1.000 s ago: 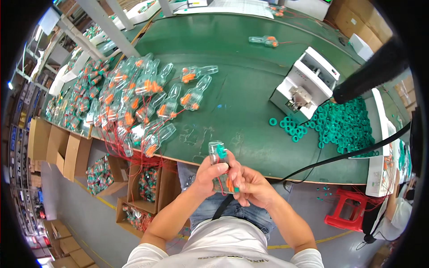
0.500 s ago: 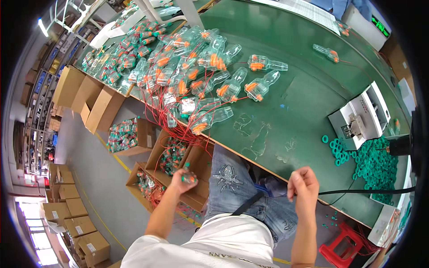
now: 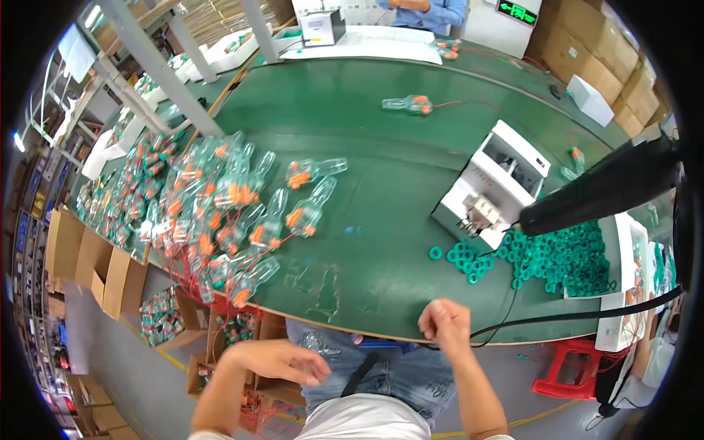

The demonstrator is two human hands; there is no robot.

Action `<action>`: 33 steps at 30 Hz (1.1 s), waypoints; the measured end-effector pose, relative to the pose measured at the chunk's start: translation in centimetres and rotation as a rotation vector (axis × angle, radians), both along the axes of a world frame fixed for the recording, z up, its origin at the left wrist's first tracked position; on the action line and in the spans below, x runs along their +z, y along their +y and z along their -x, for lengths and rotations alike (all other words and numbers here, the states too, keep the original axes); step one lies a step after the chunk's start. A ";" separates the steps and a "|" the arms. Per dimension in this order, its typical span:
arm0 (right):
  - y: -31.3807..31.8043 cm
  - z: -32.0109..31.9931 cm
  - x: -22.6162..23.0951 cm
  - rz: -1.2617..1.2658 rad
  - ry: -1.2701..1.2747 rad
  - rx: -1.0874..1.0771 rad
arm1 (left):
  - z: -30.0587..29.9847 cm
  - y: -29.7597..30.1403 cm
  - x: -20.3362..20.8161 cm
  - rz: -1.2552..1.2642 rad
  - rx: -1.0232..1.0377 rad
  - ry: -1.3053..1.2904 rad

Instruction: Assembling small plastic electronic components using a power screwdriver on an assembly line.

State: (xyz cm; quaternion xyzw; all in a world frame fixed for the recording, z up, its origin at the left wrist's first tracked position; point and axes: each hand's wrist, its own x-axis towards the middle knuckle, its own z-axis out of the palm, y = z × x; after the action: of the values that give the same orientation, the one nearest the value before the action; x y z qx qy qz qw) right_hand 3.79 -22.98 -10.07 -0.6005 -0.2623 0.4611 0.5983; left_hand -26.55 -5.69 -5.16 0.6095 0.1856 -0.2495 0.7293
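Note:
My left hand (image 3: 282,361) is above my lap, left of centre, with its fingers loosely stretched and nothing visible in it. By the table's near edge, my right hand (image 3: 446,321) is closed, fingers curled in; whatever they may hold is hidden. Ahead and to its right lies a heap of green rings (image 3: 561,257), beside a white machine (image 3: 490,194) with a metal fixture on its front. Clear plastic bottle-shaped pieces with orange parts (image 3: 306,218) and red wires are piled on the left of the green table (image 3: 389,275).
Open cardboard boxes (image 3: 121,282) stand along the table's left side, and a carton of green-capped pieces (image 3: 163,317) is on the floor. A black cable (image 3: 579,315) crosses the right edge near a red stool (image 3: 568,372). Across the table sits a person in a blue shirt (image 3: 429,16).
My left hand has let go of the clear green-capped piece and come back from the boxes to my lap. The view has swung right; my right hand stays closed near the table edge.

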 end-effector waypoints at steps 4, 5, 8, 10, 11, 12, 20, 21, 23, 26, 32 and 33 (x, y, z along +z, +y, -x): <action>-0.2 0.0 1.1 -0.047 -0.310 0.063 | -17.5 9.3 6.0 -0.789 -0.090 -0.628; -0.1 -0.1 1.1 -0.044 -0.320 0.043 | -23.4 11.4 6.5 -0.753 0.065 -0.494; 0.5 0.8 0.7 -0.133 -0.325 -0.090 | -38.3 20.8 1.5 -1.443 0.278 -0.844; 0.8 0.8 0.0 -0.251 -0.571 0.004 | -45.7 24.5 -1.5 -1.659 0.368 -0.953; 0.8 0.8 0.3 -0.229 -0.605 0.044 | -47.6 26.2 -3.8 -1.659 0.363 -0.966; 1.0 1.0 0.2 -0.243 -0.612 0.045 | -48.7 27.9 -5.5 -1.681 0.423 -0.878; 0.7 0.2 -0.3 -0.326 -0.749 0.018 | -47.8 23.2 -4.8 -1.659 0.021 -0.332; 1.0 0.3 0.0 -0.333 -0.720 0.021 | -45.8 24.3 -4.3 -1.530 0.041 -0.475; 0.9 0.4 0.5 -0.297 -0.617 0.035 | -41.2 24.7 -2.5 -1.267 0.132 -0.627; 0.7 0.2 0.3 -0.095 -0.294 -0.001 | -33.2 19.8 2.1 -1.123 0.125 -0.670; 6.5 0.9 2.5 -0.393 0.171 -0.191 | -17.6 7.9 3.9 -1.273 -0.080 -0.875; 7.8 0.6 4.2 -0.411 0.348 -0.300 | -15.6 6.9 2.4 -1.269 -0.115 -0.833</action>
State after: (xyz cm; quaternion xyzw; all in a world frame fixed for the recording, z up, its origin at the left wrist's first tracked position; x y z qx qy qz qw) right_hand 3.22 -15.18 -5.86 -0.4109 -0.1518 0.4008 0.8047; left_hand -10.94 1.18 -2.77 0.9644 -0.0290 0.1181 0.2347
